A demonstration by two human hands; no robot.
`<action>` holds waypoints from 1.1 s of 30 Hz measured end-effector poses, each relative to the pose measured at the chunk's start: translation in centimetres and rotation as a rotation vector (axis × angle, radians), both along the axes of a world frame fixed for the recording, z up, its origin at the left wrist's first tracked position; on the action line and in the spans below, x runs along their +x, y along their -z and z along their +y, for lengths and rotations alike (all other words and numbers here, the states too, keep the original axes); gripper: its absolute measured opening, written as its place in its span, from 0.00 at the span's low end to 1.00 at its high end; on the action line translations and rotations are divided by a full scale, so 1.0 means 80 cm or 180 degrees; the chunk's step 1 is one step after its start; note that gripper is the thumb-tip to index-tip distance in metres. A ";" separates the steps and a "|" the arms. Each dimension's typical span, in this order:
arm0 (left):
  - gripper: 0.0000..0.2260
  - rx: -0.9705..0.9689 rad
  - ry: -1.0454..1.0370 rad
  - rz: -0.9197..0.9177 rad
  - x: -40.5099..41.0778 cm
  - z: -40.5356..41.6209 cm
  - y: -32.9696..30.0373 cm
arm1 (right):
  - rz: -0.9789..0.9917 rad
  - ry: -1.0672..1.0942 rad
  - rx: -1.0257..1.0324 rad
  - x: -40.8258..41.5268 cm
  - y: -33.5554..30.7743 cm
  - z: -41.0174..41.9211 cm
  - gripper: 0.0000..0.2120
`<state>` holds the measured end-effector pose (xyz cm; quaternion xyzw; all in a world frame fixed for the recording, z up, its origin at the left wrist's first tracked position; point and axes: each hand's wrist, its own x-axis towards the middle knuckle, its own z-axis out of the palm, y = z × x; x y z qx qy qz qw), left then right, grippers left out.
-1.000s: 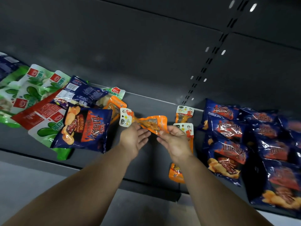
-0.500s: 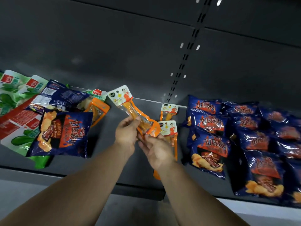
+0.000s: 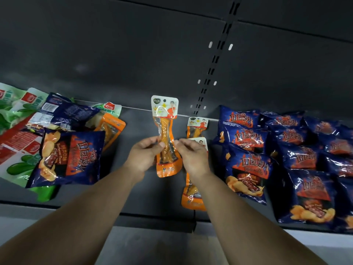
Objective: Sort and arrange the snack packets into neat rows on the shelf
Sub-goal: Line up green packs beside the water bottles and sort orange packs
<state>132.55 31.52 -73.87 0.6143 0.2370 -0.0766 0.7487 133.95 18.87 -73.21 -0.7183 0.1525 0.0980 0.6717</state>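
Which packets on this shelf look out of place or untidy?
The left pile: green, red, blue and orange packets overlap at odd angles. One blue chip packet lies turned sideways, unlike the upright blue rows on the right.

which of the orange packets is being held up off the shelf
The long orange packet with the white header card, pinched between the left hand and right hand; the other orange ones lie flat.
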 end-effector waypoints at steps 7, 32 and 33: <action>0.08 0.0025 -0.0086 0.0215 0.004 0.007 0.018 | -0.0155 -0.0221 -0.0552 -0.002 0.014 0.014 0.07; 0.09 0.1099 -0.0135 0.0264 0.072 -0.044 0.044 | -0.0665 -0.0357 -0.1627 -0.021 -0.007 -0.016 0.14; 0.09 0.1146 -0.0101 0.0254 0.073 -0.046 0.045 | -0.0685 -0.0394 -0.1642 -0.021 -0.009 -0.018 0.14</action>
